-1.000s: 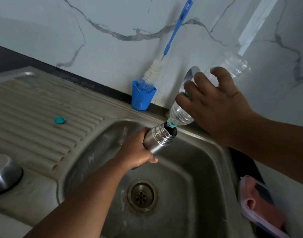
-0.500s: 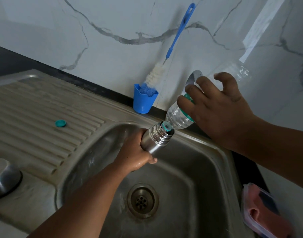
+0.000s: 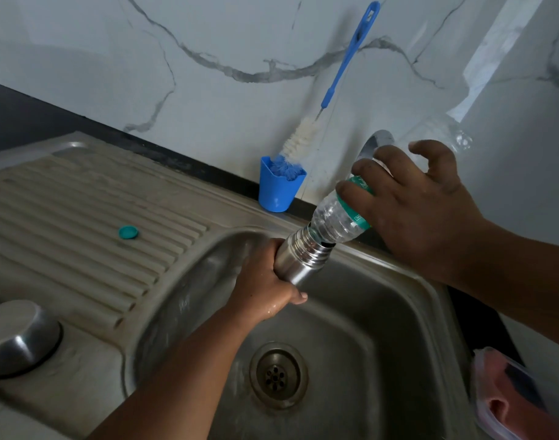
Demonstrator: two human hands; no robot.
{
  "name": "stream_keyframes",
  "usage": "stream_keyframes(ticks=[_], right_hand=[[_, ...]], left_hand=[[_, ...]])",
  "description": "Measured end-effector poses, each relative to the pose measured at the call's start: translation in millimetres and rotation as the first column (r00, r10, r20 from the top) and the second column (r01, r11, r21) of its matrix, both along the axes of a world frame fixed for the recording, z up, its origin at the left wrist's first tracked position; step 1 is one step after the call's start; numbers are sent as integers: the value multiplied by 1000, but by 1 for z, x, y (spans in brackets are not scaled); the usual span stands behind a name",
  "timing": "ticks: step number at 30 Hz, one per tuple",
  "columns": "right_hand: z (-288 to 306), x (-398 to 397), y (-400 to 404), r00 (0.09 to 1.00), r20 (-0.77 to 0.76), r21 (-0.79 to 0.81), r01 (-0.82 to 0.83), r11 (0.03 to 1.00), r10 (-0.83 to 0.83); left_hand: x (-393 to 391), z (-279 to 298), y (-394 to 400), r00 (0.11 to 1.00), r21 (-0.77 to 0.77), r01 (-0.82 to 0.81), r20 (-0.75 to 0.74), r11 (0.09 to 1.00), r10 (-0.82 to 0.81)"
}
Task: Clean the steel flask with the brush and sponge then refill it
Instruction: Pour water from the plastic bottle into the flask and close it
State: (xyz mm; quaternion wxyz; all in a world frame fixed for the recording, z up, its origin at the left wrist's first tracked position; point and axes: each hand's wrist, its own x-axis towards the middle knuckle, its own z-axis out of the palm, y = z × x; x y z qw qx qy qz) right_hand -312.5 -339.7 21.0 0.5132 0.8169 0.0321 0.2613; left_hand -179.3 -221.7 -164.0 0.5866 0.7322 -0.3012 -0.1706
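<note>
Steel flask (image 3: 298, 260) tilts over the sink (image 3: 382, 312), its threaded neck up and to the right; the left hand (image 3: 265, 287) wraps its grip round the body below the neck. The right hand (image 3: 420, 211) holds a clear plastic bottle (image 3: 338, 219) by its green-labelled middle, mouth down against the flask's opening. The flask looks rigid, smooth and polished, and with that hand visibly wet it is likely slippery and growing heavier as it fills, so a full wrap low on the body seems the safest hold. The thin ribbed bottle would probably crumple if squeezed. A blue-handled brush (image 3: 306, 134) with white bristles stands in a blue cup (image 3: 279, 190); a teal cap (image 3: 128, 232) lies on the ridged draining board (image 3: 65, 217).
</note>
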Motion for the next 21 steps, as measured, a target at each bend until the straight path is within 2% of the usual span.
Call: stream_keyframes(ticks=[5,10,15,16,18,21], right_hand=[[9,-2,11,993,-17,102,117,988,-116],[26,-11,24,976,-37,234,216,948,-214],[27,-23,37,921,-11,412,359,837,-390],[30,-24,42,901,-24,458,394,797,-432],[38,-26,55,834,-101,567,497,657,-543],[41,-28,76,746,-234,762,539,359,-623]], left_hand=[[0,1,0,1000,-27,5,-12,1000,-5],[-3,6,-3,999,-127,16,-27,992,-19],[-3,10,-3,999,-243,19,-38,970,-29],[-3,12,-3,999,-262,15,-35,965,-25],[-3,16,-2,998,-298,2,-66,954,-23],[-6,15,3,979,-354,-51,-201,934,-22]])
